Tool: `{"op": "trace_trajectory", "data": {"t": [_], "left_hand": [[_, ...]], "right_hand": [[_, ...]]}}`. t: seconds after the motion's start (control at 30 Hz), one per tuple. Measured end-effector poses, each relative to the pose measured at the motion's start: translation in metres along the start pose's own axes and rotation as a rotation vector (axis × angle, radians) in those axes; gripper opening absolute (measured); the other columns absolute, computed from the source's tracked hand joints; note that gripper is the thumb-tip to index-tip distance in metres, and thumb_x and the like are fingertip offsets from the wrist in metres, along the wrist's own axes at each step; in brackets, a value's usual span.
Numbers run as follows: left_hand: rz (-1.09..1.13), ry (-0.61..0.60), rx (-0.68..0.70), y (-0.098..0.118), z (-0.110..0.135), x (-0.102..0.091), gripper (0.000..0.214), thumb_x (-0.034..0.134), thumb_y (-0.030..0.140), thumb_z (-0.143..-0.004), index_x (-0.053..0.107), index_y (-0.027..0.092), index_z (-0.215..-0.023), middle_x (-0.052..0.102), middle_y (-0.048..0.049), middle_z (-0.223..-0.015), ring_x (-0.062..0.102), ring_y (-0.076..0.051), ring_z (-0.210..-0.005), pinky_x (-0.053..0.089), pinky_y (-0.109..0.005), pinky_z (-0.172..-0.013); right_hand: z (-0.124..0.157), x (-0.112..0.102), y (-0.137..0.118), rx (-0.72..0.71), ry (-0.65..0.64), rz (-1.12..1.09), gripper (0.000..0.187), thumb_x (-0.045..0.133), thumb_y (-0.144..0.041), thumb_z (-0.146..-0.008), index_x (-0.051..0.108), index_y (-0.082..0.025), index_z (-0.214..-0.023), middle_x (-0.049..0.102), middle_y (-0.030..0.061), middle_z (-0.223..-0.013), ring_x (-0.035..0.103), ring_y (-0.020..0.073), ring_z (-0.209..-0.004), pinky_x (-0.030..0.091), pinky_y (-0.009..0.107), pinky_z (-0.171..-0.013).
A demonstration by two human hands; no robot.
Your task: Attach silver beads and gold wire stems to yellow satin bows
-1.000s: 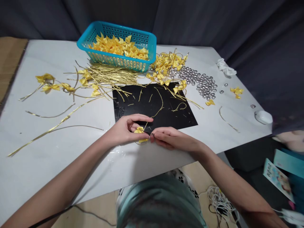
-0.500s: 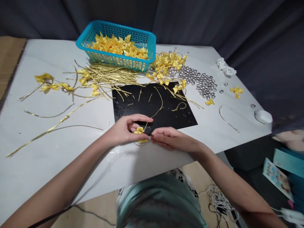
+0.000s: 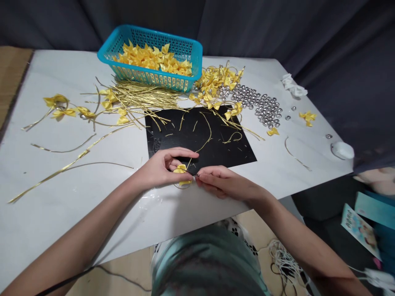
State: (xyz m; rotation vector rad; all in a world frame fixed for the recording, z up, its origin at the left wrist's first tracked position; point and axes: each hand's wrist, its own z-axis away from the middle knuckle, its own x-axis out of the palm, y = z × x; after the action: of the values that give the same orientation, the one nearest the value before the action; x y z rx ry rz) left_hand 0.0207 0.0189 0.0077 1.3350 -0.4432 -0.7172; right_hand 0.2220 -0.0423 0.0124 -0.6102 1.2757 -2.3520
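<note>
Between the thumb and fingers of my left hand [image 3: 168,166] is a yellow ribbon flower [image 3: 182,176], over the near edge of a black mat [image 3: 222,152]. A thin gold cord [image 3: 210,130] runs from the flower up across the mat. My right hand [image 3: 220,181] is closed just right of the flower, its fingertips pinching a small dark thin piece at the flower's side. What that piece is I cannot make out. The index finger of my left hand stretches out above the flower.
A blue basket [image 3: 151,73] of yellow ribbon flowers stands at the back. In front lie gold cords [image 3: 145,98]; finished-looking flowers with cords [image 3: 219,80] and silver beads [image 3: 268,112] are to the right. A white container [image 3: 342,151] sits near the right edge.
Almost nothing differs. Both hands stay in place around the yellow ribbon flower, with only a very slight shift of the fingers and the view.
</note>
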Motion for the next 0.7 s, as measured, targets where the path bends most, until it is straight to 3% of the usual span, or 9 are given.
{"op": "trace_trajectory", "data": {"t": [0.5, 0.7], "left_hand": [[-0.015, -0.020, 0.000, -0.0002, -0.0013, -0.0007, 0.044, 0.074, 0.023, -0.064, 0.067, 0.017, -0.107, 0.060, -0.0083, -0.113, 0.044, -0.003, -0.053, 0.037, -0.018, -0.046], [0.031, -0.034, -0.015, -0.0011, 0.0002, -0.0004, 0.045, 0.074, 0.022, -0.065, 0.065, 0.017, -0.109, 0.059, -0.0088, -0.117, 0.057, -0.006, -0.062, 0.045, -0.018, -0.052]], "right_hand": [[-0.0017, 0.0022, 0.0035, 0.007, -0.012, -0.105, 0.035, 0.048, -0.048, -0.088, 0.049, -0.015, -0.077, 0.032, -0.0078, -0.054, 0.024, 0.0019, -0.042, 0.020, 0.015, -0.036], [0.0082, -0.0051, -0.0050, 0.053, 0.063, 0.120, 0.036, 0.047, -0.051, -0.087, 0.052, -0.015, -0.083, 0.035, -0.0067, -0.055, 0.027, 0.0034, -0.045, 0.018, 0.017, -0.041]]}}
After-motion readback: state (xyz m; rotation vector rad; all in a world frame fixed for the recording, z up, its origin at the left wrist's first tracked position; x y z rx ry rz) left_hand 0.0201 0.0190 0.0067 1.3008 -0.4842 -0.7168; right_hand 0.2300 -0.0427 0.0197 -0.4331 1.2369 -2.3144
